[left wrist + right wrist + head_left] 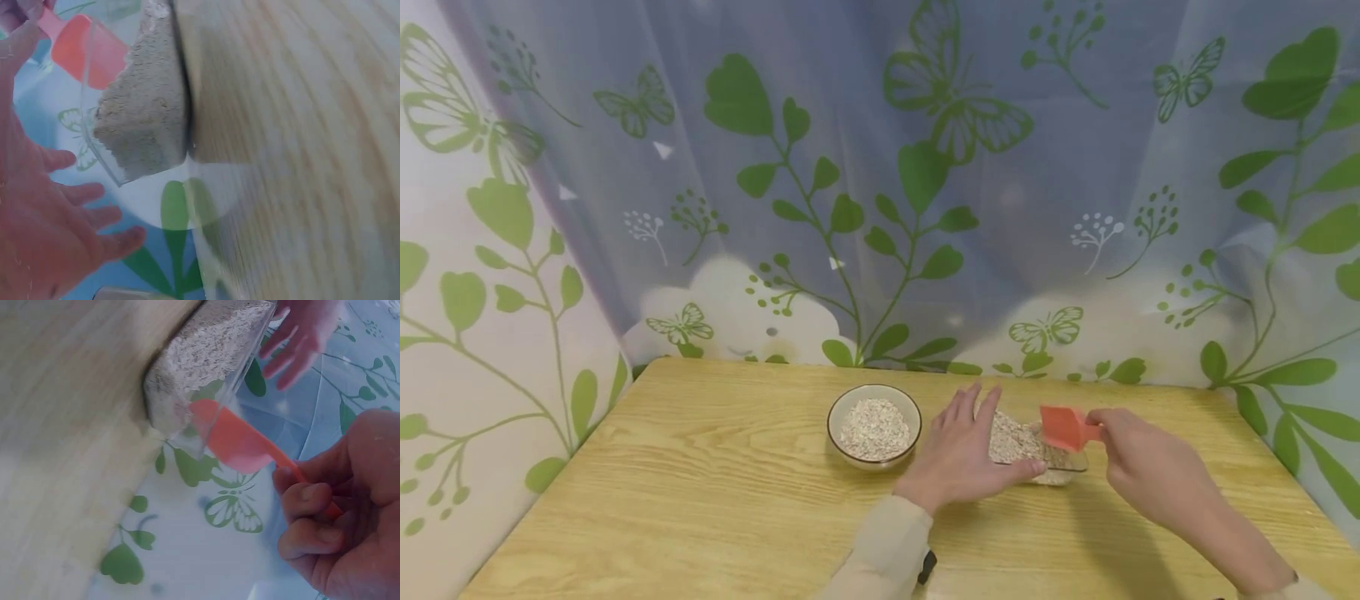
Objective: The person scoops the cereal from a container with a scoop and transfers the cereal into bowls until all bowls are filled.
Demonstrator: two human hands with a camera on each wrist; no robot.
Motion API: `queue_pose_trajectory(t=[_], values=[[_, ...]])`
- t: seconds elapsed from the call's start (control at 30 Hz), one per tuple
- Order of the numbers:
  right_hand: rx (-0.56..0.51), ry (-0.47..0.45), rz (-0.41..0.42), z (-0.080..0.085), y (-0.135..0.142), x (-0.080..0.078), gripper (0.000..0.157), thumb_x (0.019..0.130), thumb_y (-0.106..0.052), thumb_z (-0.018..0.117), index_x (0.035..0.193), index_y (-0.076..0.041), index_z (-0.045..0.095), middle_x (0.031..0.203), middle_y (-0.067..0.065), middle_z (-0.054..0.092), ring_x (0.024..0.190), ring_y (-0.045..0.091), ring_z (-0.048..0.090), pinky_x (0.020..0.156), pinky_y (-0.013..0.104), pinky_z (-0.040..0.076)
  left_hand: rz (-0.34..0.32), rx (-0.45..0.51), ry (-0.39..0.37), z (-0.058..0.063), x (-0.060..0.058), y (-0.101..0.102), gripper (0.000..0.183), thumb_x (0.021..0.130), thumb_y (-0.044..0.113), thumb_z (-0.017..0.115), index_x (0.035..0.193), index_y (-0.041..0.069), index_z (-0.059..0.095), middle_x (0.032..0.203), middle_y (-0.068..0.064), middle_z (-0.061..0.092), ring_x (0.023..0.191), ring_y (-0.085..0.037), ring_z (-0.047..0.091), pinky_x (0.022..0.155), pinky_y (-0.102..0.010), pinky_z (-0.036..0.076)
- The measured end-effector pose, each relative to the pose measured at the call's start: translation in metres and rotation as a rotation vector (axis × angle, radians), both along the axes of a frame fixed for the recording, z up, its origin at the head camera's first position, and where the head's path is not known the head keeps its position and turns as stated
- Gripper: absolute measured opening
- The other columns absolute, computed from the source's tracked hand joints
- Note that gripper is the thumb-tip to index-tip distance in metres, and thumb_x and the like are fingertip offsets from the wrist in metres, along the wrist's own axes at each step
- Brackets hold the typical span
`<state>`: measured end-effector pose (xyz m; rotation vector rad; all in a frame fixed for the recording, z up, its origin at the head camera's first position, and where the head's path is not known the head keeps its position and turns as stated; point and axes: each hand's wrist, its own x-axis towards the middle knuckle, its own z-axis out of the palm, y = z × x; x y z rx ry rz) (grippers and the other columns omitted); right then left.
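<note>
A clear rectangular container (1078,463) of oat flakes (1011,438) stands on the table, right of centre. My right hand (1153,467) grips the handle of an orange-red scoop (1063,427). In the right wrist view the tip of that scoop (240,442) dips over the container's wall, close to the oats. Fingers spread, my left hand (957,457) is at the container's left end and hides part of it. In the left wrist view this hand (53,222) has straight fingers and an empty palm. A bowl (872,463) holding more oats is just left of it.
The wooden table (685,483) runs back to a hanging cloth (850,108) printed with green leaves and butterflies. More of this cloth (445,467) hangs along the left side.
</note>
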<state>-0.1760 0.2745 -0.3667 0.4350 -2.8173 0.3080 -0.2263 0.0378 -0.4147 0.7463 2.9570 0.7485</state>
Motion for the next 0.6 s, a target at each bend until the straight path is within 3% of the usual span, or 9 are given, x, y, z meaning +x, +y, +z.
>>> queue_pose_trajectory(t=[0.1, 0.2, 0.33, 0.43, 0.6], values=[[0.057, -0.010, 0.000, 0.004, -0.004, -0.002, 0.035, 0.088, 0.003, 0.053, 0.119, 0.001, 0.067, 0.116, 0.020, 0.073, 0.082, 0.029, 0.072, 0.047, 0.026, 0.043, 0.030, -0.023, -0.039, -0.004, -0.003, 0.002, 0.111, 0.084, 0.087, 0.048, 0.167, 0.023, 0.010, 0.173, -0.010, 0.012, 0.158, -0.035, 0.020, 0.126, -0.056, 0.027], [0.100, -0.030, 0.010, 0.009, -0.008, -0.004, 0.039, 0.083, 0.004, 0.054, 0.119, 0.002, 0.067, 0.110, 0.017, 0.074, 0.071, 0.021, 0.066, 0.046, 0.025, 0.039, 0.056, -0.042, -0.082, -0.006, -0.006, 0.004, 0.115, 0.083, 0.087, 0.051, 0.167, 0.019, 0.009, 0.173, -0.011, 0.012, 0.158, -0.036, 0.020, 0.125, -0.055, 0.028], [0.142, -0.041, 0.025, 0.015, -0.013, -0.008, 0.039, 0.081, 0.003, 0.055, 0.118, 0.002, 0.067, 0.100, 0.012, 0.072, 0.059, 0.012, 0.048, 0.044, 0.026, 0.035, 0.069, -0.042, -0.147, -0.008, -0.008, 0.006, 0.120, 0.082, 0.087, 0.052, 0.167, 0.016, 0.005, 0.174, -0.011, 0.010, 0.159, -0.034, 0.018, 0.126, -0.053, 0.027], [0.167, -0.032, 0.027, 0.019, -0.017, -0.011, 0.032, 0.081, 0.003, 0.054, 0.109, 0.001, 0.067, 0.086, 0.006, 0.067, 0.055, 0.012, 0.043, 0.043, 0.026, 0.032, 0.078, -0.038, -0.188, -0.009, -0.009, 0.006, 0.123, 0.082, 0.088, 0.051, 0.166, 0.016, 0.000, 0.174, -0.011, 0.010, 0.160, -0.033, 0.017, 0.127, -0.053, 0.026], [0.202, -0.025, 0.031, 0.026, -0.023, -0.017, 0.015, 0.079, 0.002, 0.054, 0.089, -0.004, 0.063, 0.066, -0.002, 0.047, 0.052, 0.013, 0.039, 0.042, 0.025, 0.030, 0.087, -0.037, -0.217, -0.010, -0.010, 0.007, 0.124, 0.081, 0.089, 0.051, 0.166, 0.018, -0.005, 0.173, -0.013, 0.013, 0.159, -0.032, 0.019, 0.127, -0.053, 0.025]])
